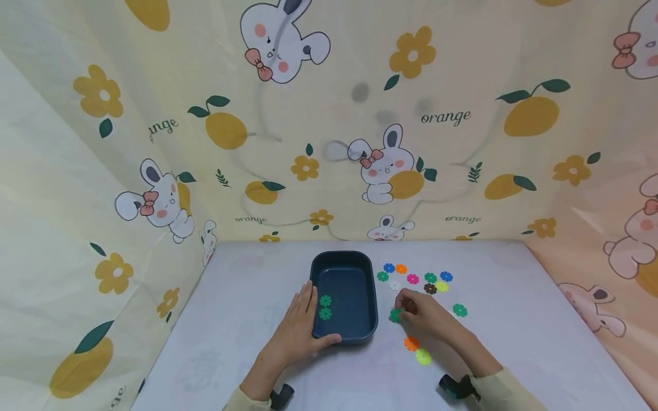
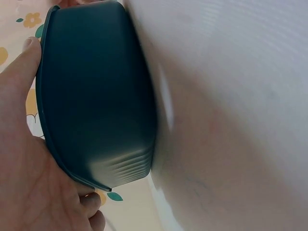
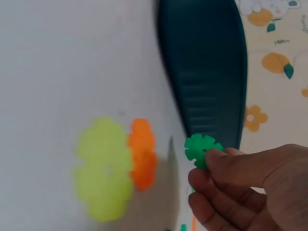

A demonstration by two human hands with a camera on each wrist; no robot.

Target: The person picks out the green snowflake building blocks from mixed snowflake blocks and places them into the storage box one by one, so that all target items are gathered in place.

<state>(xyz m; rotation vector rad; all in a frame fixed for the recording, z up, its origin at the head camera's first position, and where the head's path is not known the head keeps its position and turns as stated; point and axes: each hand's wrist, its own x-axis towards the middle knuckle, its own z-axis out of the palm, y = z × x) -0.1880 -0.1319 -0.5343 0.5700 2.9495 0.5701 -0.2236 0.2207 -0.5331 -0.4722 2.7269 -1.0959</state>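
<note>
Nearest to me on the tabletop (image 1: 247, 342), a yellow-green flower piece (image 1: 423, 357) and an orange flower piece (image 1: 411, 343) lie side by side, touching, just in front of my right wrist. My left hand (image 1: 298, 325) rests against the left wall of the dark tray (image 1: 343, 337), fingers straight along the side and the thumb laid along its near rim, steadying it rather than gripping it. My right hand (image 1: 424, 317) is just to the right of the tray, its fingertips pinched together on a green flower piece (image 3: 202, 150), which the right wrist view shows lifted clear of the tabletop and close to the tray's outer wall.

Inside the tray two green pieces (image 1: 325, 307) already lie one behind the other near the left wall. I judge that I am partway through gathering the green ones: this piece is picked up but not yet over the rim. The next move calls for carrying it up and left across the right rim, then easing my pinch open so that it drops inside, while my left hand keeps the tray from sliding.

Farther out, a loose green piece (image 1: 460, 310) lies to the right of my right hand, and beyond it a scatter of mixed colours (image 1: 413, 278) sits near the back, with more green among them.
</note>
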